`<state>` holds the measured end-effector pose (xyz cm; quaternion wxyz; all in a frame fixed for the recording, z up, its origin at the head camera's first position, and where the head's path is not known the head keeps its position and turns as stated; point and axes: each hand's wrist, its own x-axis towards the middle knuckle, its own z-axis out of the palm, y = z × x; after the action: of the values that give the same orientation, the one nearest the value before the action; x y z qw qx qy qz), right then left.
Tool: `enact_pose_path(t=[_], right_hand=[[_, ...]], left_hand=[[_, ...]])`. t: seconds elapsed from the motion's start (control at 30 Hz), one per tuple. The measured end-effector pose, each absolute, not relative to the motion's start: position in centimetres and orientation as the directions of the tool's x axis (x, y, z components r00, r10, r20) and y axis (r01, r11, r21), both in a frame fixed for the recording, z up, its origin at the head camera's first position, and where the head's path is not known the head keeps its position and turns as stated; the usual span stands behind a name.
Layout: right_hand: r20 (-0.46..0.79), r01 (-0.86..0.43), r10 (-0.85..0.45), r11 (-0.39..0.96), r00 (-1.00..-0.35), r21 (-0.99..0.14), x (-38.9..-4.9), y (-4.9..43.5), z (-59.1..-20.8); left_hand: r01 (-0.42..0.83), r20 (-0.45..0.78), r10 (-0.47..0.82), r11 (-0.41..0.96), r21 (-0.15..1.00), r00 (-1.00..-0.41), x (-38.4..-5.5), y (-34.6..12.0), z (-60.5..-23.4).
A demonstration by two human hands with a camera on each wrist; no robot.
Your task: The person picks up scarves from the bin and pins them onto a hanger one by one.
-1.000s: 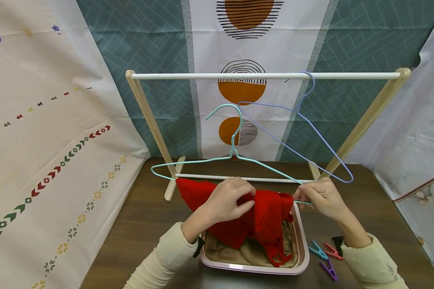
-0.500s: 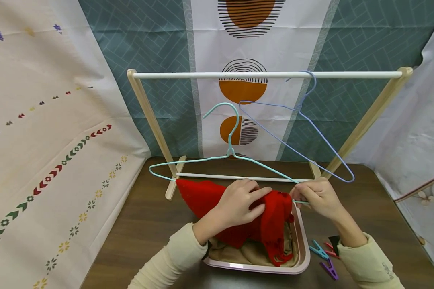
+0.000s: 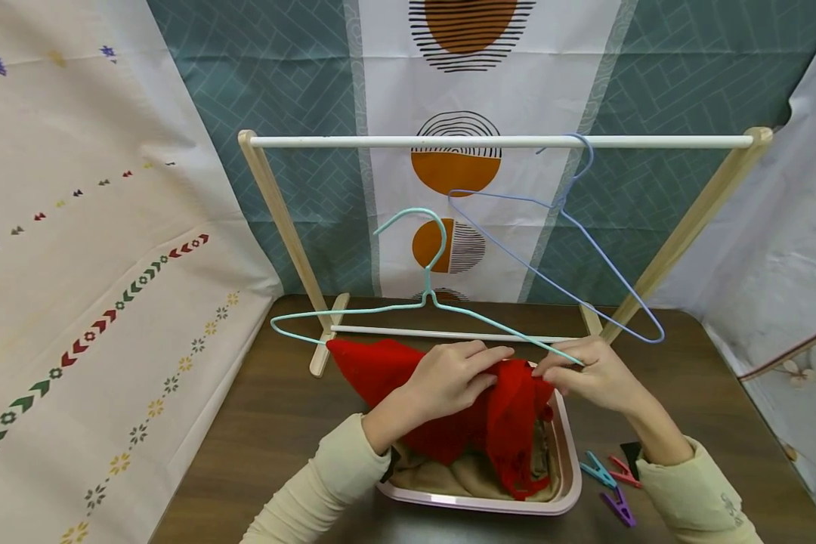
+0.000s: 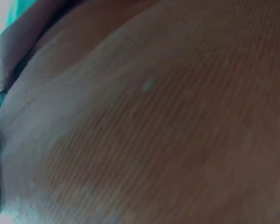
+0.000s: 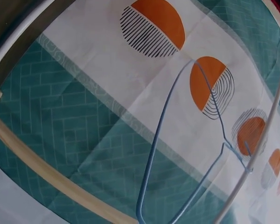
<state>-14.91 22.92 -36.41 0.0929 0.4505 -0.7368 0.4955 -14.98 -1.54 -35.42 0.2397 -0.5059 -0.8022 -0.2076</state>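
Note:
A red fringed scarf hangs over the lower bar of a mint-green wire hanger, whose hook points up. In the head view, my left hand grips the scarf near its middle, fingers curled over the cloth. At the scarf's right end, my right hand pinches the cloth with its fingertips, and the hanger's right corner lies across its fingers. Skin fills most of the left wrist view, and the right hand does not show in the right wrist view. The scarf hides much of the hanger's lower bar.
Below the scarf, a pink basin holds brown cloth. Blue, red and purple clothespins lie to its right. Behind stands a wooden rack with a white rail, carrying a blue hanger.
My left hand has slid right along the scarf. My right hand has shifted its fingers from the hanger's corner onto the scarf's end. The hanger has moved slightly left, its hook lower.

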Motion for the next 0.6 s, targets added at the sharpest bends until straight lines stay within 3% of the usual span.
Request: enact_pose_path(t=[0.2, 0.6], right_hand=[[0.537, -0.74, -0.551, 0.249, -0.639, -0.625, -14.44, 22.51, -36.35], [0.503, -0.702, -0.546, 0.244, -0.669, -0.669, -14.06, 22.79, -36.12]], left_hand=[[0.929, 0.629, 0.707, 0.362, 0.071, -0.323, -15.29, -1.52, -34.91], [0.941, 0.607, 0.732, 0.329, 0.082, -0.309, -15.51, -2.24, -34.55]])
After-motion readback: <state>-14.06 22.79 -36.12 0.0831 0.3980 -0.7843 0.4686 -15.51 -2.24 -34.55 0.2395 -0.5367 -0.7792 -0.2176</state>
